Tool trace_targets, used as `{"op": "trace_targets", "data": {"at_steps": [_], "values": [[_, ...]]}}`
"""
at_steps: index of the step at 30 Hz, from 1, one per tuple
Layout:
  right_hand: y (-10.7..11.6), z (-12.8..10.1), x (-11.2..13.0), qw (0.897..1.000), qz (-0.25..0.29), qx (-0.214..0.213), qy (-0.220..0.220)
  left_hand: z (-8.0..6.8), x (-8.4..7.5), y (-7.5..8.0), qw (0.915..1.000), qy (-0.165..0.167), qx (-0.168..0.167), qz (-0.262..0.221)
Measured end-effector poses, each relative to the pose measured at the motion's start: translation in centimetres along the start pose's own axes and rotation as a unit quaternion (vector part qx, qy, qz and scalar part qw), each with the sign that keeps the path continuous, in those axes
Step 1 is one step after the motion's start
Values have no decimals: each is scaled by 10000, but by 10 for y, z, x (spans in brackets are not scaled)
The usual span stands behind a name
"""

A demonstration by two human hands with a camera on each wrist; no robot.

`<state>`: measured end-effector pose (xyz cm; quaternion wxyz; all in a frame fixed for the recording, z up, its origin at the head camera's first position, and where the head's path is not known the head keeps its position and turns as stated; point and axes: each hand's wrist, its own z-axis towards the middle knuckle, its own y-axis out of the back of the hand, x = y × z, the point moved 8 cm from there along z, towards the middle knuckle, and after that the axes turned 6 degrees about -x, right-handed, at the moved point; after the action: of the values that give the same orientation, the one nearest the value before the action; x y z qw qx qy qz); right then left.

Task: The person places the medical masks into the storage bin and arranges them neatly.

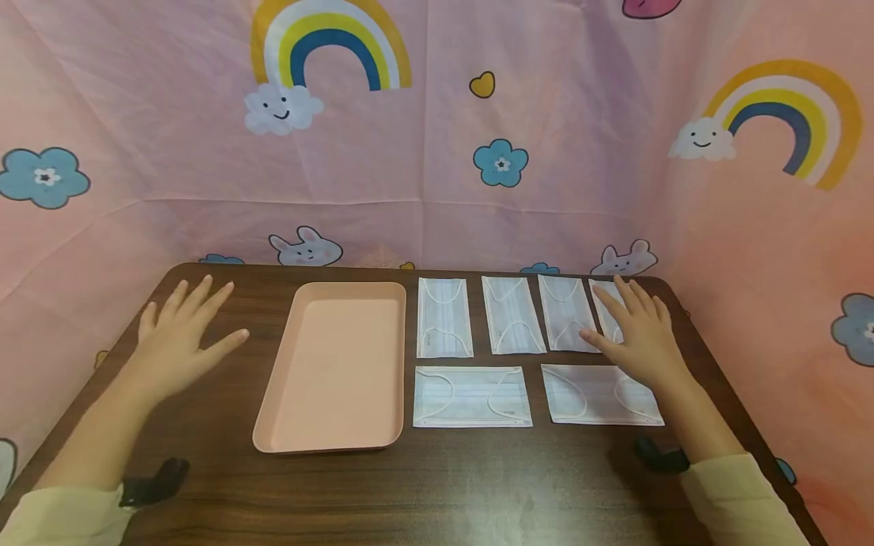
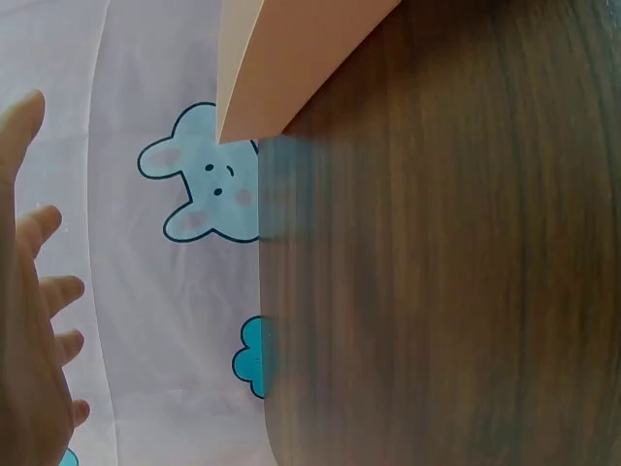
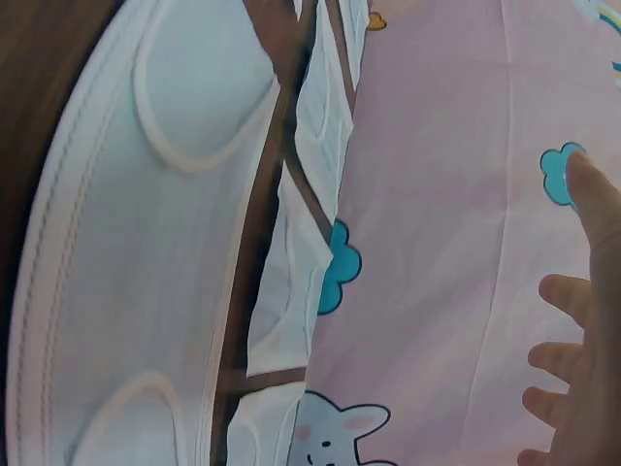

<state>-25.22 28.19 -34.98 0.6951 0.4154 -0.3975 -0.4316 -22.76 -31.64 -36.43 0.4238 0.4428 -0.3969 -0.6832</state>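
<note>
My left hand hovers with spread fingers over the left part of the table, left of a shallow pink tray, and holds nothing. On the right, my right hand is also spread, above the face masks at that end. It partly hides the far-right upright mask and a sideways mask below. Another sideways mask lies beside the tray. Several upright masks, including one by the tray, form the back row. In the right wrist view, a mask with white ear loops fills the left side.
A dark wooden table carries the tray and masks. Pink printed cloth hangs behind the table and along both sides. Dark straps show at both wrists, by the pale sleeves.
</note>
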Motion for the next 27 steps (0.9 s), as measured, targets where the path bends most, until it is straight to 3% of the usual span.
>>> {"op": "trace_targets", "data": {"at_steps": [10,17,27], "values": [[-7,-6,25,9974,273,-441,507,-5,-3,-8,9987,-6,-301,-417],[-13,-14,46,9901,836,-798,791,-10,-9,-15,9941,-7,-588,-911],[-36,-23,65,9842,1449,-710,735,-19,-11,-33,9820,129,-504,-1814]]}}
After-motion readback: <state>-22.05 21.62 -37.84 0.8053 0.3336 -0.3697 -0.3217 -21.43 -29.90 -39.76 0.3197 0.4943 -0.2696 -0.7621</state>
